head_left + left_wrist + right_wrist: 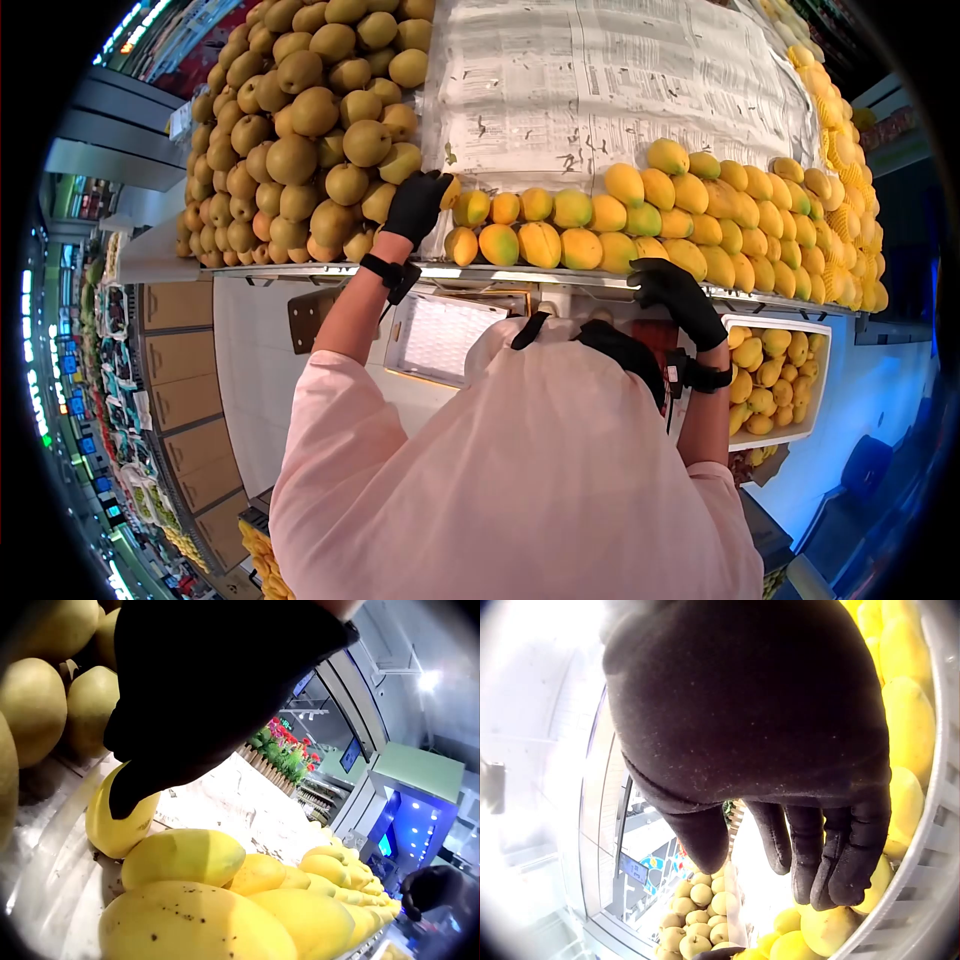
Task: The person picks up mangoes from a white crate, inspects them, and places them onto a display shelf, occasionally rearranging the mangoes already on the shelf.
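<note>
Mango (109,825) pinched in the left hand (415,208)'s grip, at the row's end beside brown pears (300,150); right hand (682,300), fingers loose, by the front mangoes (540,245): one careless knock could roll one off!

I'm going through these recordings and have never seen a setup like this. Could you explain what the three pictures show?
There's no robot here: a person works with two hands in black gloves. The wide picture comes from a camera worn on the head, looking down; the other two come from cameras worn on each wrist.

On the display stand, brown pears are piled at the left, rows of mangoes run along the front, and printed sheets lie behind them.

The left hand grips one yellow mango at the end of a row, beside the pears. The right hand is at the stand's front edge, close to the mangoes, with nothing visibly held.
</note>
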